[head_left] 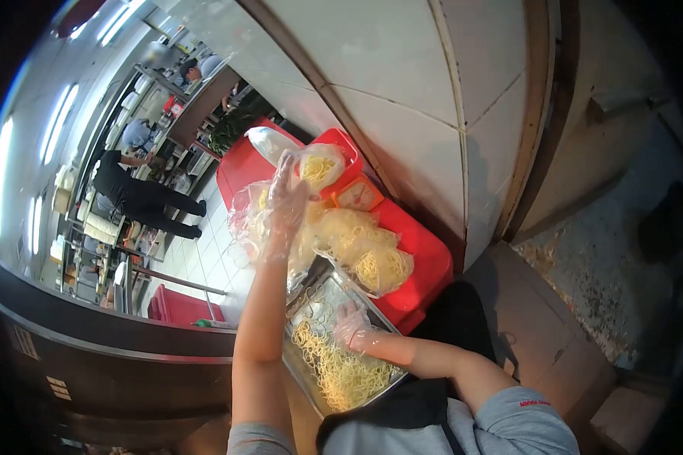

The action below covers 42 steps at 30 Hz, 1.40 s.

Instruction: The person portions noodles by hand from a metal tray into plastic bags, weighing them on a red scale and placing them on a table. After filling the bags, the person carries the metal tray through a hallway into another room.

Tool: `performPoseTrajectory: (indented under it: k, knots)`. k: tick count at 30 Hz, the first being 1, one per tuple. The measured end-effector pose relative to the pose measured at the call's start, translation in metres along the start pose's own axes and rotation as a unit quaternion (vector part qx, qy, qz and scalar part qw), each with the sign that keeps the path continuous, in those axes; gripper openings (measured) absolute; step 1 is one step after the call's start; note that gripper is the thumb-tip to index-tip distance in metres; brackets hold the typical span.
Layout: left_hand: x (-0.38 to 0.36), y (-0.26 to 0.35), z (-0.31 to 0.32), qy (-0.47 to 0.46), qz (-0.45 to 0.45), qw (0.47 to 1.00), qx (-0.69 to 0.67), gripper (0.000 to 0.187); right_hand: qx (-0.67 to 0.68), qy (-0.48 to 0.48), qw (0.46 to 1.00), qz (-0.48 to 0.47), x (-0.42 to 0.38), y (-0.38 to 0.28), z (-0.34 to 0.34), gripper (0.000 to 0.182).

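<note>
A metal tray (302,370) of loose yellow noodles (341,371) lies close in front of me. My right hand (350,326), in a clear plastic glove, rests in the tray with its fingers curled into the noodles. My left hand (284,205), also gloved, is raised with fingers spread against a crumpled clear bag (247,216) holding a few noodles. Beyond it, several filled bags of noodles (368,254) lie on a red surface (425,265), and one more bag of noodles (319,167) sits farther back.
A small orange scale (358,196) stands on the red surface by the tiled wall (402,83). A red crate (178,307) sits on the floor at the left. Farther off, a person in black (140,197) bends at kitchen shelves. A stained floor lies at the right.
</note>
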State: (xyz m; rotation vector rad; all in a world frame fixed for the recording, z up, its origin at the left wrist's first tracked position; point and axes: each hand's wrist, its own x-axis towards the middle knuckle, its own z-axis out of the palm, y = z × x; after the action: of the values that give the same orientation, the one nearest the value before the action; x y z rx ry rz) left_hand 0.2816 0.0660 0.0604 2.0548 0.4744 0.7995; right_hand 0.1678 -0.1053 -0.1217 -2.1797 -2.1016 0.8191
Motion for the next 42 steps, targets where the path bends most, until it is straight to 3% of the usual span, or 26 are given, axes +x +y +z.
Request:
performPoseTrajectory:
  k: [1,5,6,10,13,18,22,24,25,27,29,30,33,37,38,41,42]
  knots:
    - [-0.012,-0.005,0.000,-0.003,0.009,1.000,-0.010,0.059,0.004,0.010,1.000,0.007,0.005,0.000,0.006,0.047]
    - [-0.052,-0.025,-0.024,-0.062,0.087,0.975,0.195,0.045,0.009,0.015,0.999,0.027,0.012,-0.006,0.014,0.049]
    - [-0.068,-0.014,-0.024,-0.049,-0.019,0.996,0.071,0.039,0.052,0.045,0.996,0.064,0.020,-0.011,0.021,0.047]
    - [-0.101,-0.022,-0.036,-0.045,0.051,0.997,0.025,0.034,0.093,0.065,0.990,0.080,0.031,-0.013,0.034,0.046]
    - [-0.110,-0.040,-0.048,-0.033,0.085,0.984,0.154,0.033,0.079,0.064,0.992,0.077,0.031,-0.014,0.035,0.046]
    - [-0.076,0.001,-0.029,-0.028,0.071,0.969,0.233,0.036,0.040,0.021,0.998,0.044,0.008,-0.011,0.010,0.047]
    - [-0.007,0.035,-0.011,-0.106,0.031,0.940,0.323,0.049,0.084,0.005,0.996,0.034,0.005,-0.007,0.004,0.058]
    - [0.024,0.061,-0.022,-0.123,-0.061,0.958,0.251,0.056,0.046,-0.006,0.999,0.020,-0.013,-0.007,-0.010,0.055]
    - [0.041,0.059,-0.034,-0.117,-0.127,0.978,0.119,0.058,0.027,-0.010,0.999,0.016,-0.018,-0.006,-0.016,0.054]
    - [0.065,0.067,-0.064,-0.099,-0.209,0.967,-0.103,0.055,0.031,-0.002,0.999,0.015,-0.011,-0.004,-0.003,0.050]
    - [0.072,0.084,-0.100,-0.062,-0.186,0.971,-0.139,0.048,0.020,0.005,1.000,0.000,-0.002,0.001,0.006,0.049]
    - [0.076,0.085,-0.128,-0.113,-0.172,0.964,-0.170,0.040,0.025,-0.015,1.000,0.008,-0.008,-0.002,-0.004,0.049]
    - [0.077,0.088,-0.170,-0.062,-0.182,0.965,-0.177,0.028,0.044,0.000,0.999,0.018,-0.004,-0.004,-0.002,0.049]
    - [0.074,0.072,-0.192,-0.037,-0.226,0.971,-0.069,0.022,-0.007,-0.065,0.998,0.010,-0.019,-0.011,-0.028,0.055]
    - [0.090,0.019,-0.215,-0.036,-0.158,0.986,0.031,0.018,-0.014,-0.060,0.998,0.008,-0.018,-0.009,-0.024,0.061]
    - [0.067,0.026,-0.213,0.033,-0.155,0.936,0.313,0.028,-0.019,-0.062,0.998,0.001,-0.019,-0.009,-0.026,0.065]
    - [0.073,-0.031,-0.224,0.056,-0.061,0.972,0.222,0.034,-0.021,-0.063,0.998,0.000,-0.016,-0.008,-0.022,0.069]
